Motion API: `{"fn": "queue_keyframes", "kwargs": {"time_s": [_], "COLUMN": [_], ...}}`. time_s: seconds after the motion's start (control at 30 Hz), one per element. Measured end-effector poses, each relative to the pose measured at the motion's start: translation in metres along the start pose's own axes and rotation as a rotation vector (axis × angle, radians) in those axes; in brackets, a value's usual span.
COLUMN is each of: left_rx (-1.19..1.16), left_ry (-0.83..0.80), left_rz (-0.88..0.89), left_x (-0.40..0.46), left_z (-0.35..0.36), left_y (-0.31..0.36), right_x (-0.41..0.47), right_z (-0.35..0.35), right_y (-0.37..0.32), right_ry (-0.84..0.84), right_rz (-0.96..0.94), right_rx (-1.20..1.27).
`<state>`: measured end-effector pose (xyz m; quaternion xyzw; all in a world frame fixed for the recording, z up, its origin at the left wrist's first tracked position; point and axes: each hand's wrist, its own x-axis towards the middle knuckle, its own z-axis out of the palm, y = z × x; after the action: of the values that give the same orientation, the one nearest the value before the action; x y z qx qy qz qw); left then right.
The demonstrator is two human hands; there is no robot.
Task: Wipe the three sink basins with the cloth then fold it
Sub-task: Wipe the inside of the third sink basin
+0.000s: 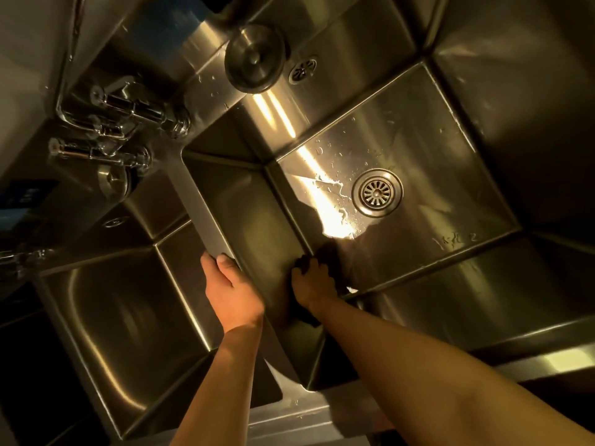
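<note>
A right hand (314,278) grips a dark cloth (325,252) against the basin (450,175) floor, near the drain (377,192); the left hand (230,284) clasps the divider (209,217) beside the basin.

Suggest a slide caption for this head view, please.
Right hand presses dark cloth into the basin's corner; left hand grips the divider.

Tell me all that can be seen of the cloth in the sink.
The cloth is dark and looks soft and bunched; its folds and weave cannot be told in the shadow. It lies low in the middle basin, at the corner where the floor meets the left wall. The right hand presses on it, covering much of it. The left hand does not touch it.
</note>
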<state>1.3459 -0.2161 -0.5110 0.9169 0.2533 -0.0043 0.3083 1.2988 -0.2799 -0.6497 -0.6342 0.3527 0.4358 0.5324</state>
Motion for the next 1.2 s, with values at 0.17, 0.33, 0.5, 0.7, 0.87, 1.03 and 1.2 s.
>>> {"fn": "queue_keyframes", "kwargs": {"time_s": [0.17, 0.33, 0.5, 0.7, 0.87, 1.03, 1.2], "left_rx": [0.037, 0.033, 0.027, 0.044, 0.034, 0.020, 0.031], "left_ry": [-0.009, -0.002, -0.001, -0.004, 0.001, -0.019, -0.019], "left_rz": [-0.014, -0.023, -0.012, -0.035, -0.002, -0.012, -0.022], "left_x": [0.001, 0.002, 0.000, 0.002, 0.001, 0.001, 0.001], "left_z": [-0.001, -0.001, 0.000, 0.000, 0.000, -0.001, -0.002], "left_y": [-0.005, -0.007, -0.003, -0.007, -0.004, -0.004, -0.002], "right_x": [-0.008, -0.019, -0.030, -0.023, 0.028, 0.062, 0.037], "right_z": [0.004, 0.005, -0.004, -0.005, -0.010, -0.014, -0.005], "right_y": [-0.018, -0.059, -0.128, -0.196, -0.181, -0.111, -0.024], "right_ry": [0.060, 0.180, 0.153, 0.101, 0.117, 0.014, 0.057], "right_rz": [-0.112, -0.256, -0.376, -0.654, -0.588, -0.296, -0.233], "right_rx": [-0.052, -0.035, 0.193, 0.433, 0.343, 0.111, -0.098]}}
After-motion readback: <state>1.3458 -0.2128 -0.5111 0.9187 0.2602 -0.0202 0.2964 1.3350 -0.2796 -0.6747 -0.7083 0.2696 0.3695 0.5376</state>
